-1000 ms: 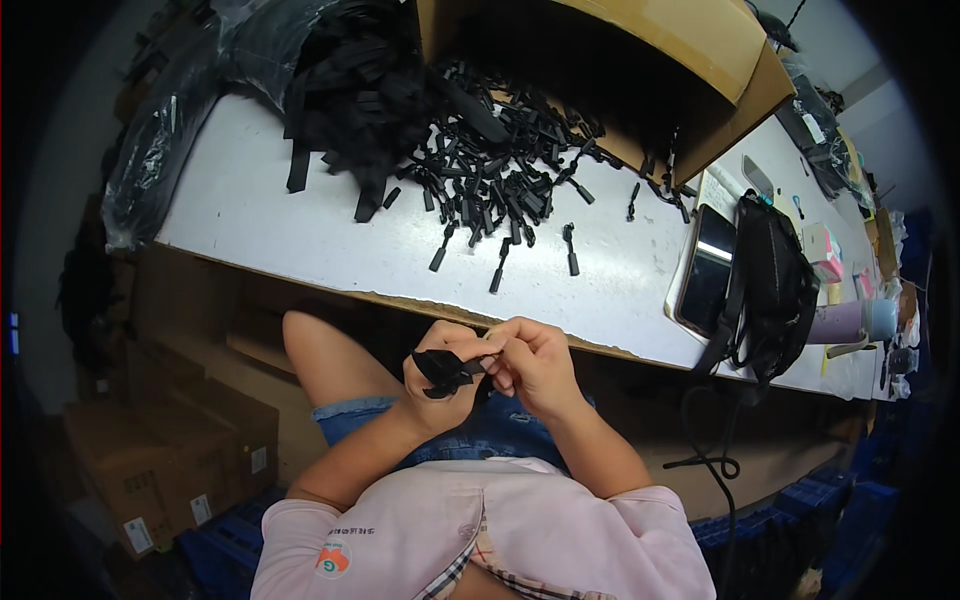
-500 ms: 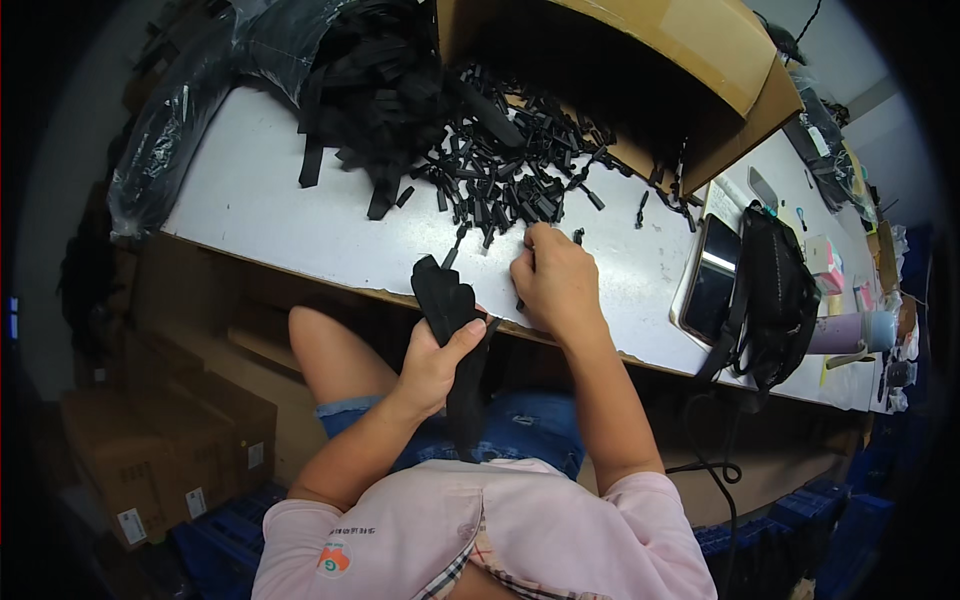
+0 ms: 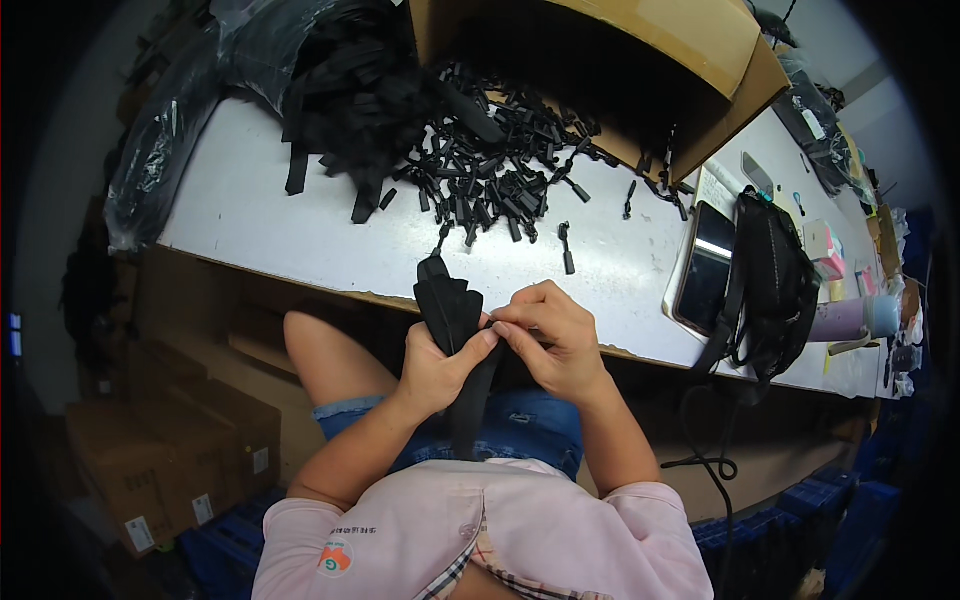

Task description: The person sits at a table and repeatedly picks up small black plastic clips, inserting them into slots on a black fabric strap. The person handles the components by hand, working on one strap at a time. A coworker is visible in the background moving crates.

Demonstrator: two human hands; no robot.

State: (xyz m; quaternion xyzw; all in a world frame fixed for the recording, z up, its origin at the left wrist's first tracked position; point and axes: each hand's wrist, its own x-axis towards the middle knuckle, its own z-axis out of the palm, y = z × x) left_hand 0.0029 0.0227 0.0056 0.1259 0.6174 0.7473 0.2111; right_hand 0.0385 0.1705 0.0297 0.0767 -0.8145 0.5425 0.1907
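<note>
Look here, by the near edge of the table (image 3: 325, 262), the right hand's (image 3: 560, 345) fingers hide what lies between them! Black straps (image 3: 450, 305) mask most left-hand (image 3: 433, 372) fingers. Toward the far edge, the cardboard box (image 3: 690, 40) is cut off, inside dark.

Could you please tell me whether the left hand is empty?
No, the left hand holds a bunch of flat black fabric strips.

Blk bag (image 3: 772, 285) btwn dark-screen device (image 3: 706, 272) & purple btl (image 3: 836, 321); brn ctns (image 3: 170, 455) low at L.
</note>
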